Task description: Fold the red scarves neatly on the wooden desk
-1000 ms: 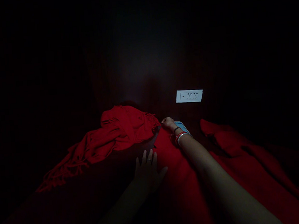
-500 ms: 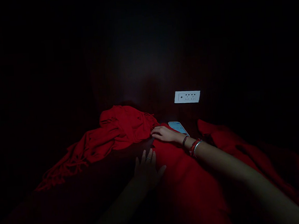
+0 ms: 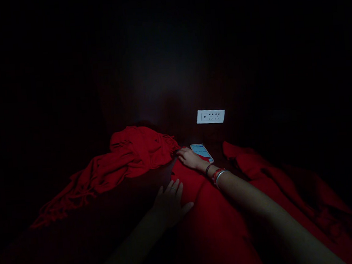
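Note:
A red scarf [image 3: 209, 210] is spread lengthwise from the far middle toward me over a dark surface. My left hand [image 3: 169, 203], a ring on one finger, lies flat with fingers spread at the left edge of this scarf. Farther off, my right hand [image 3: 190, 157] rests on the scarf's far end, its fingers slightly bent and pointing left; their tips are hard to make out in the gloom. Bracelets circle the right wrist. Left of the hands, another stretch of red cloth with fringe [image 3: 134, 149] lies bunched in folds; whether it joins the spread part cannot be seen.
Just beyond my right hand lies a phone [image 3: 202, 150] with its screen lit, partly covered by red cloth. A white socket plate [image 3: 210, 116] is on the dark wall behind. More crumpled red cloth [image 3: 258, 168] lies to the right. Everything else is very dark.
The view has turned slightly right, so everything sits farther left. My right hand has shifted slightly at the scarf's far end; my left hand stays flat at its edge.

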Motion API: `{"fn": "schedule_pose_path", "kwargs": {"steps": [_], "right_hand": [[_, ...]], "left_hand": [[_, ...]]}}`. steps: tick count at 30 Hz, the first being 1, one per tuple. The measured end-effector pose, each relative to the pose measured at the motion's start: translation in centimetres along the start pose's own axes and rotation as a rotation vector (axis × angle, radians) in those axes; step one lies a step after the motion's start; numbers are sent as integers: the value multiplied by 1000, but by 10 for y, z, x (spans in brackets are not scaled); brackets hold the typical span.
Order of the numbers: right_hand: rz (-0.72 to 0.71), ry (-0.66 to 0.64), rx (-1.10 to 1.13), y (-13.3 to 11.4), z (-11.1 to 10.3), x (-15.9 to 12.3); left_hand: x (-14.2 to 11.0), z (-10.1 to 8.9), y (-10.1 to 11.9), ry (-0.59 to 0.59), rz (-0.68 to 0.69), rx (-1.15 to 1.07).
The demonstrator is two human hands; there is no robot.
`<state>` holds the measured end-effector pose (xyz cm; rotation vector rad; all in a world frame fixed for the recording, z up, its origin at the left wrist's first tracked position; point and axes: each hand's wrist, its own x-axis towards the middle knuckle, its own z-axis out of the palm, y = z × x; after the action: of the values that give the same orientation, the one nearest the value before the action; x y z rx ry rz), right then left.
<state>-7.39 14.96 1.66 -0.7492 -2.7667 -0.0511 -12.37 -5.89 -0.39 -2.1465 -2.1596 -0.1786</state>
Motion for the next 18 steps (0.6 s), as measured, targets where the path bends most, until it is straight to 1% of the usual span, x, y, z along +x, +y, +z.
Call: {"fn": "schedule_pose_path", "kwargs": {"steps": [2, 3, 5, 7, 10, 12, 15, 16, 18], "right_hand": [[242, 26, -26, 9, -7, 2], [324, 24, -35, 15, -10, 3], [386, 1, -43, 25, -15, 7], [408, -24, -35, 32, -17, 11], [397, -33, -15, 37, -19, 17], [373, -21, -12, 39, -20, 21], [340, -15, -35, 41, -17, 23], [331, -18, -49, 41, -15, 24], [308, -24, -78, 39, -10, 23]], "left_hand": [[2, -2, 1, 54, 14, 25], [3, -3, 2, 85, 22, 36], [7, -4, 2, 145, 32, 48], [12, -4, 1, 189, 34, 41], [21, 2, -7, 223, 23, 11], [26, 8, -13, 182, 20, -19], [29, 14, -19, 62, 24, -61], [30, 15, -20, 41, 21, -66], [29, 16, -19, 32, 5, -60]]}}
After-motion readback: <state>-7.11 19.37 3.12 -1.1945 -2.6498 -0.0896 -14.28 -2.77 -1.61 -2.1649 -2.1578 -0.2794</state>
